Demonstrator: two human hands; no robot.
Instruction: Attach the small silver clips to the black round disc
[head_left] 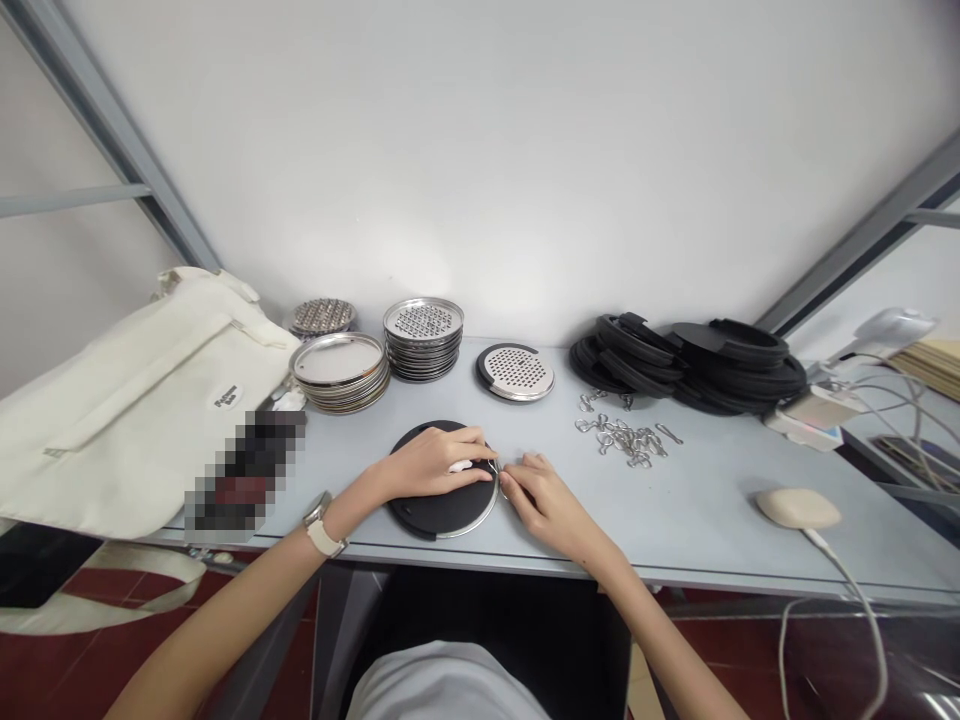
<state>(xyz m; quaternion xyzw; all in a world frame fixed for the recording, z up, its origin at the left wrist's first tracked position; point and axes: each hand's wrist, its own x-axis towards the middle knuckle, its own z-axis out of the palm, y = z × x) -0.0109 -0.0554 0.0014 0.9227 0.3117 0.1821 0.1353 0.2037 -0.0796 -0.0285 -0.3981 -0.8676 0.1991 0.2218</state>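
Note:
A round black disc (442, 508) with a silvery metal rim along its right side lies flat near the table's front edge. My left hand (435, 464) rests across its top, thumb and fingers closing on a small wire clip (492, 465) at the right rim. Beside that rim, my right hand (546, 502) is closed, its thumb and forefinger pinched at the same clip; the fingertips hide part of it. Several loose wire clips (626, 440) are scattered to the right. Behind the disc sits a round grater (517, 372) partly edged in black.
Metal grater discs (424, 335) and plain-topped metal discs (340, 370) stand stacked at back left. Black rings (630, 355) and more black holders (731, 370) pile up at back right. A cream bag (142, 400) leans on the left; a corded white mouse (799, 507) lies right.

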